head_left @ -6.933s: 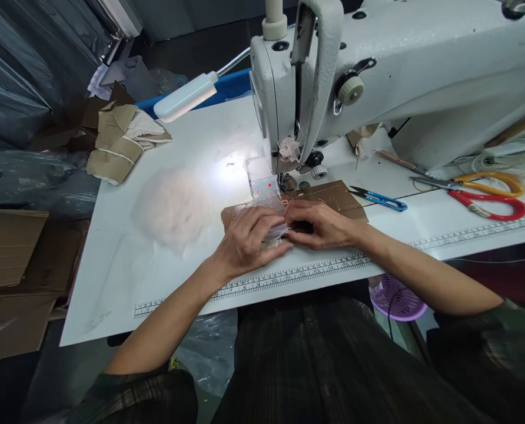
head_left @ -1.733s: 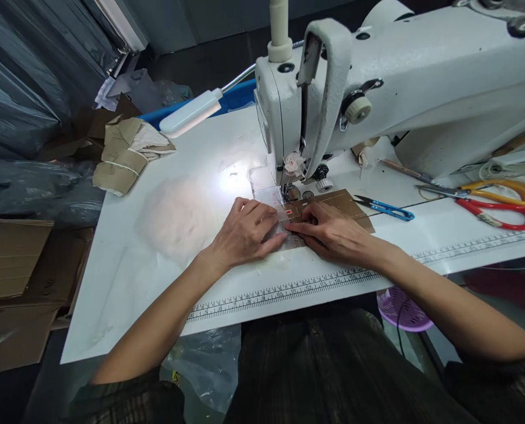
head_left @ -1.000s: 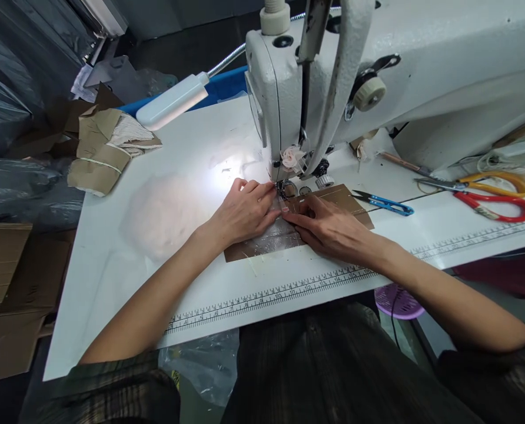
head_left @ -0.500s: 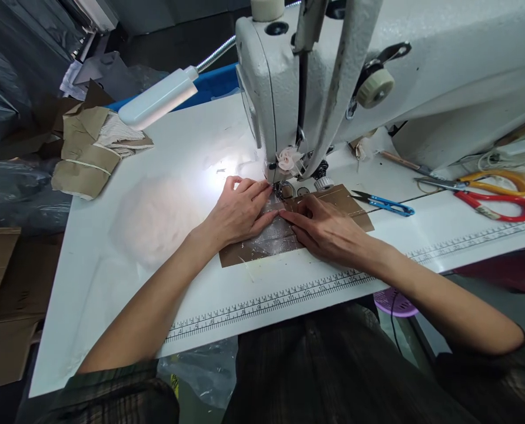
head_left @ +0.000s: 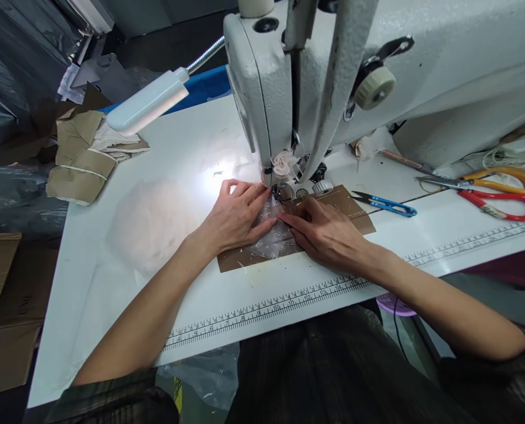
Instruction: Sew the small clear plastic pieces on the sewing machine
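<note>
Under the needle area of a white sewing machine (head_left: pixel 262 88) lies a small piece of sheer whitish fabric (head_left: pixel 271 238). It rests over a brown sheet (head_left: pixel 236 259) on the table. My left hand (head_left: pixel 238 215) lies flat on the fabric's left side, fingers stretched toward the presser foot. My right hand (head_left: pixel 326 229) is at the fabric's right edge, index finger and thumb pinched close together there; its other fingers are curled under. A pale ruffled fabric flower (head_left: pixel 283 164) is fixed on the machine head just above the needle.
Blue thread snips (head_left: pixel 386 204) lie right of my right hand, with red and orange-handled scissors (head_left: pixel 496 188) farther right. A lit lamp (head_left: pixel 148 103) hangs over the left. Sheer pale fabric (head_left: pixel 152 224) and a tied brown paper bundle (head_left: pixel 81 159) sit at left. A printed ruler (head_left: pixel 262 309) edges the table.
The view has shifted slightly. Both hands stay in nearly the same places by the presser foot, and the fabric has barely moved.
</note>
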`<state>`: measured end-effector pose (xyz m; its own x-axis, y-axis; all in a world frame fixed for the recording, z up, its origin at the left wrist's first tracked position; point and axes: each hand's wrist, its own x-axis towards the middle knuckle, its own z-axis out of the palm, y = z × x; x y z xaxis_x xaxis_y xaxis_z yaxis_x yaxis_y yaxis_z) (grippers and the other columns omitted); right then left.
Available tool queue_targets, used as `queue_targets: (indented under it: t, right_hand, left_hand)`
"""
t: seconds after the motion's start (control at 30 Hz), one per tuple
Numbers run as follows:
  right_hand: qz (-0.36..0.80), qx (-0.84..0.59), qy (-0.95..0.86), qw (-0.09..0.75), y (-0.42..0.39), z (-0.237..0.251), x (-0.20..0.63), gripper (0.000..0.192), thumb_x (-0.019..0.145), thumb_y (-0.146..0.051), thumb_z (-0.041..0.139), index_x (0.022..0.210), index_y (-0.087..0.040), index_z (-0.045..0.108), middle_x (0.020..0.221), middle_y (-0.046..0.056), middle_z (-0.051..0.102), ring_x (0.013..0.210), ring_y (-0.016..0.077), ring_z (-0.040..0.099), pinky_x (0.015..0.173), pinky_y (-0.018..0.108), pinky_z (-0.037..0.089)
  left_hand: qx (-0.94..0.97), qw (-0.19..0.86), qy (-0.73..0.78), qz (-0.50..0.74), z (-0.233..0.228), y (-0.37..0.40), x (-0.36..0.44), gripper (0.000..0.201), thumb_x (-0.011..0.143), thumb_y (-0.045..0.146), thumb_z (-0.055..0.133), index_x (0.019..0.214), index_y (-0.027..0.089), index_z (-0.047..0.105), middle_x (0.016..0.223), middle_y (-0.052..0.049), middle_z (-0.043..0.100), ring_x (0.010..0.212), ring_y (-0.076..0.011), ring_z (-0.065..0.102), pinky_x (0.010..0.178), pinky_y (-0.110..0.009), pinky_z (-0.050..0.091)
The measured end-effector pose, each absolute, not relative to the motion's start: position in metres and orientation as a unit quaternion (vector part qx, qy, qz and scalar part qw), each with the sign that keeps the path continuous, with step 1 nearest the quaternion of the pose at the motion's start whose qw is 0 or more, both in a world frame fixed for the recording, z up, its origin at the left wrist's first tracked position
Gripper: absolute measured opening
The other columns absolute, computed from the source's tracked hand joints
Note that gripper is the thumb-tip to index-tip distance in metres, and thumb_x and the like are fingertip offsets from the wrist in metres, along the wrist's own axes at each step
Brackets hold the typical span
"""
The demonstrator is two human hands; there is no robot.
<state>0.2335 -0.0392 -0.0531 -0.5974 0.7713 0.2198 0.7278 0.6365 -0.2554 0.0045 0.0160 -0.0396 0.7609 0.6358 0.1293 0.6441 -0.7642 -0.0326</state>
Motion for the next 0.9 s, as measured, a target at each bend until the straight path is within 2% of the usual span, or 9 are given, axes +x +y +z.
queue_targets:
  t: [0.47,0.9]
  right_hand:
    - [0.090,-0.442,-0.877,0.166,-0.0409,-0.0570,0.2330,0.039,0.096,-0.017,0.045,0.131,-0.019,0.061,0.111,0.014,0.052,0.094,0.0248,0.053,0.085,0.044,0.051]
    - [0.064,-0.442,-0.874,0.191,-0.0435,-0.0603,0.2309,0.037,0.095,-0.017,0.046,0.127,-0.019,0.065,0.104,0.014,0.053,0.089,0.0243,0.052,0.078,0.042,0.050]
  left_hand:
    - [-0.932,0.020,-0.349,-0.092,-0.0450,0.0124,0.0040,0.053,0.096,0.045,0.047,0.134,0.011,0.054,0.132,-0.017,0.060,0.113,-0.0329,0.056,0.102,-0.055,0.035]
    - [-0.929,0.013,-0.355,-0.107,-0.0472,0.0100,0.0040,0.050,0.096,0.046,0.045,0.134,0.014,0.053,0.132,-0.014,0.061,0.115,-0.0302,0.055,0.106,-0.052,0.031]
